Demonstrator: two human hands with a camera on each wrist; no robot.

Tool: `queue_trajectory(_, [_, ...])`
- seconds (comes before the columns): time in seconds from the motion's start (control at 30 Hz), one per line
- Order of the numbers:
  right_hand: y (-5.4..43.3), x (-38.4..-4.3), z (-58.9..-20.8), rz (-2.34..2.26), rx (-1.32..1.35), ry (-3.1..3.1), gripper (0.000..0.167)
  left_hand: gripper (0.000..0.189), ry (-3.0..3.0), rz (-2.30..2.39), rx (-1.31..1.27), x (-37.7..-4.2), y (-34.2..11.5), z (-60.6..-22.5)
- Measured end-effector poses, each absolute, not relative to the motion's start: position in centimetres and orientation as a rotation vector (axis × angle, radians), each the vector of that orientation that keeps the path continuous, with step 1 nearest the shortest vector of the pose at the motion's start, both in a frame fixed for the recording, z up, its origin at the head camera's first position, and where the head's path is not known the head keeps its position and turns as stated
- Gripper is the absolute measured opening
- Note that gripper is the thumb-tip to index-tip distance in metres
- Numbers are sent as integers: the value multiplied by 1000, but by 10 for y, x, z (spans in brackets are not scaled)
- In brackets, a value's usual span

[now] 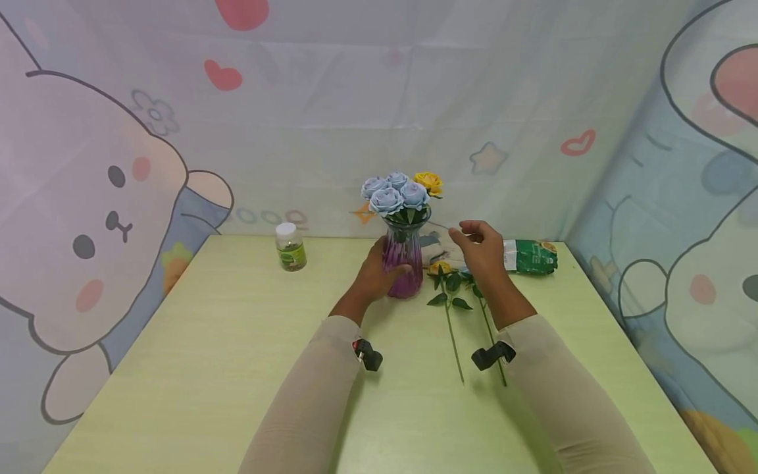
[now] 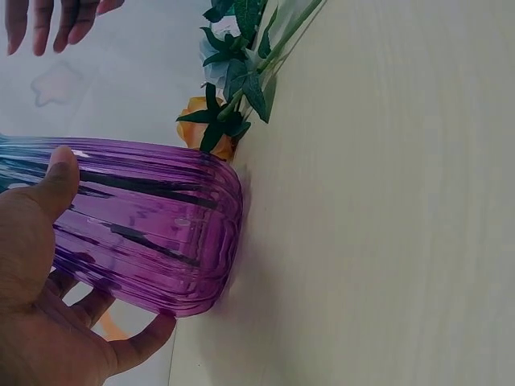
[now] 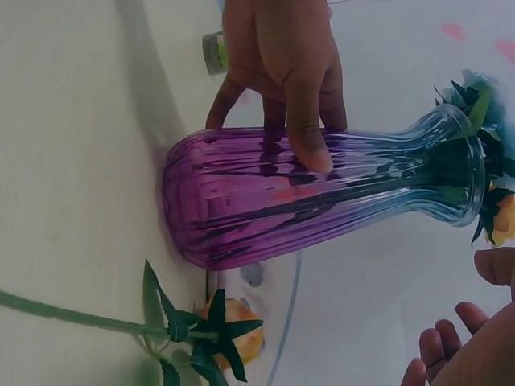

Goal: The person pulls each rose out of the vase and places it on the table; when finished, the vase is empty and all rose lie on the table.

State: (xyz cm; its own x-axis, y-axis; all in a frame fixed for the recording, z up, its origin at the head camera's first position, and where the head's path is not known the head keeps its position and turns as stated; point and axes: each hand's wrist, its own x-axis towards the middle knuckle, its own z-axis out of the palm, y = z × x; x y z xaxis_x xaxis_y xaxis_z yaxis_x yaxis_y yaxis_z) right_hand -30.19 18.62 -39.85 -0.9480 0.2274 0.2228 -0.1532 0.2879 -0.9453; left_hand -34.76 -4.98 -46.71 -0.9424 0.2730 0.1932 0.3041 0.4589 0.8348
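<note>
Across the middle of the head view stretches one pale yellow-green, wood-look desk (image 1: 195, 368), where we judge the work in hand to be arranging flowers, at a point between one stem and the next. One tall, fluted, glass-like vase shading from clear to purple (image 1: 407, 253) stands upright near the far edge; we take it as our clock's centre.

Two long-stemmed artificial roses lie loose around four to five o'clock, one a yellow-headed rose (image 1: 440, 268), the other seemingly a pale blue-headed rose (image 2: 211, 74).

Of two bare hands, the left grip (image 1: 373, 273) curls round the vase's lower body; the right grip (image 1: 482, 247), raised at three o'clock, has loosely bent fingers and holds nothing we can see. To us, the next move calls for lowering it, pinching one loose stem and lifting it over the mouth, the left steadying.

Beyond, at three o'clock, we find one soft green-and-white packet (image 1: 535, 257); at nine, one clear, white-lidded jar with a green label (image 1: 291, 253).

Smallest, the blooms in the vase: we count four pale blue fabric roses (image 1: 386, 201) towards eleven and one yellow fabric rose (image 1: 428, 183) at one.
</note>
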Motion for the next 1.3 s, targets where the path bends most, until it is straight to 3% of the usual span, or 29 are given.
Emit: queue_trajectory(1.3, [146,-338,-369,1976,71,-2137,40,98,-2663,-1494,-539,-346,-52,-470])
